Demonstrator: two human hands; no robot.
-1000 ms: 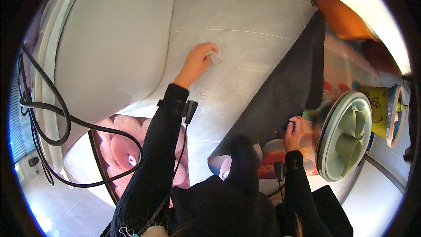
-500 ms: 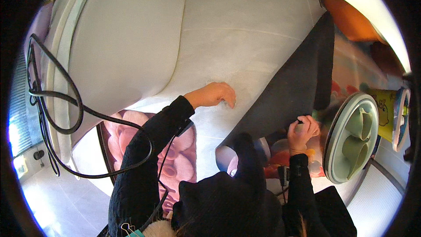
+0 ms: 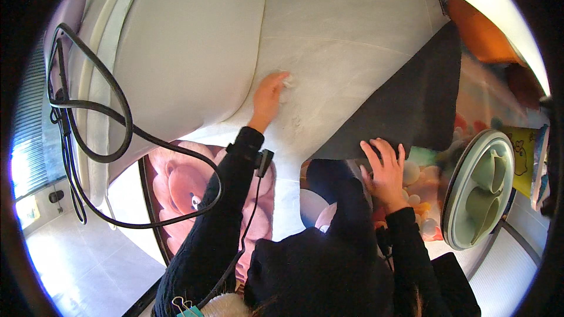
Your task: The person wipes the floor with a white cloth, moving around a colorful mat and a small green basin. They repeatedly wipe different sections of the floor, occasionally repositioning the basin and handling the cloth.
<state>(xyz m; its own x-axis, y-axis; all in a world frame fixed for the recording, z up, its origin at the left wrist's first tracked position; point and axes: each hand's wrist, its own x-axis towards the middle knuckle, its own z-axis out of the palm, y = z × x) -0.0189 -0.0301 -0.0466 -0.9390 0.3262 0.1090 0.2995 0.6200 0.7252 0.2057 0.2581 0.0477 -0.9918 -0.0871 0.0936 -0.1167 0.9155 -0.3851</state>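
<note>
My left hand point(image 3: 269, 98) reaches out over the pale tiled floor, fingers closed together. A small whitish wad point(image 3: 288, 81), too small to name exactly, shows at its fingertips. Below it, a greyish smudge of dirt point(image 3: 296, 121) marks the floor. My right hand point(image 3: 386, 171) has its fingers spread, the tips on the edge of a folded-back floor mat's dark grey underside point(image 3: 405, 111). The mat's colourful printed face point(image 3: 418, 191) shows beside and under that hand.
A white rounded tub-like body point(image 3: 188, 41) stands at left. A looped black cord point(image 3: 117, 108) hangs in front, near a purple appliance point(image 3: 73, 9). A pink bear-print mat point(image 3: 182, 185) lies below my left arm. At right stands a round pale-green object point(image 3: 479, 194) with petal-like shapes.
My left hand has moved farther out across the floor, and the whitish wad now shows at its fingertips. My right hand's curled fingers have spread on the mat's edge, farther left.
</note>
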